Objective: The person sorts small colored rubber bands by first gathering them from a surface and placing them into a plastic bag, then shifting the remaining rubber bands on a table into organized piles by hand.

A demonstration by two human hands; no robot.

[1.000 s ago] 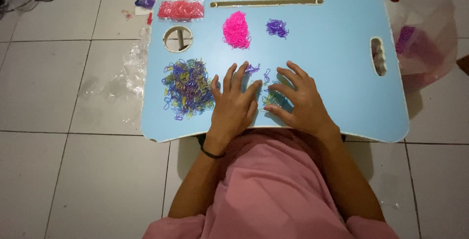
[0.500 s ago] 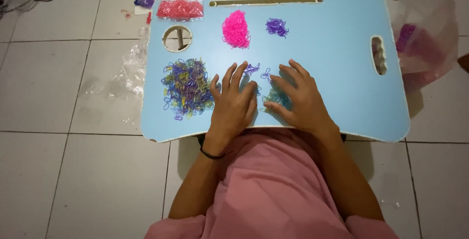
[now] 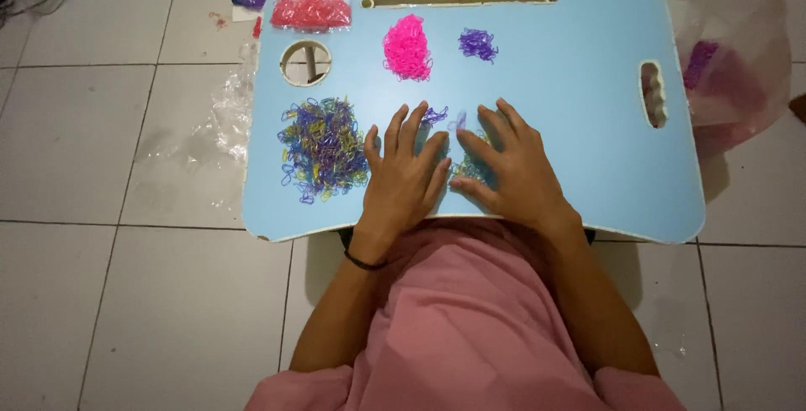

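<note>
A small scatter of mixed rubber bands point(image 3: 470, 167) is lying near the front edge of the blue lap table point(image 3: 571, 125), partly under the hands. The left hand point(image 3: 403, 178) and right hand point(image 3: 514, 172) are resting flat on it with fingers spread, grasping nothing. A larger pile of mixed bands point(image 3: 321, 149) is sitting toward the left edge. Pink bands point(image 3: 406, 48) and purple bands point(image 3: 478, 44) are lying near the back edge, a bag of red bands point(image 3: 311, 12) at the back left corner.
</note>
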